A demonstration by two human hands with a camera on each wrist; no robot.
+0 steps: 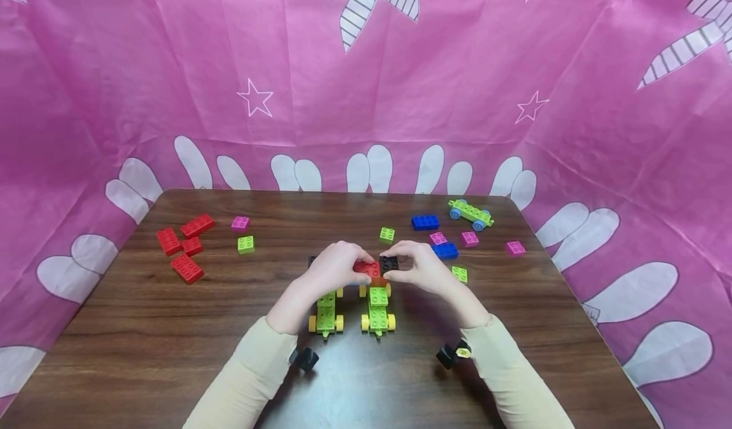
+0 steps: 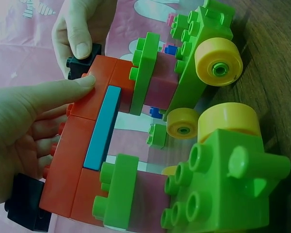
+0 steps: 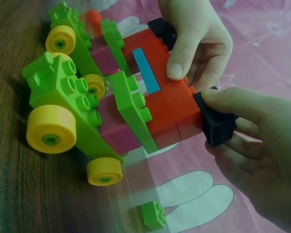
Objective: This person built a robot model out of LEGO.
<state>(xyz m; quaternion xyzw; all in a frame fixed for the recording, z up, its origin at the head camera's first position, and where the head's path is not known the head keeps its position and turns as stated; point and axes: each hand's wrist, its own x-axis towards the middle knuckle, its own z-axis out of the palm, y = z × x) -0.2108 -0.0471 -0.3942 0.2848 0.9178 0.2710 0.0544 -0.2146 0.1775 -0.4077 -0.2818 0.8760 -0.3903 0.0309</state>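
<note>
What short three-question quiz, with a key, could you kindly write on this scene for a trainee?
1. Multiple choice: what colour are the wheels of the green wheeled base near the table's far right corner?
A) yellow
B) blue
C) red

2. True or false: the right hand pinches a black brick.

3. Count: in the head view, how many loose red bricks lie grouped on the left side of the table?

Key:
1. B, blue
2. True
3. Four
</note>
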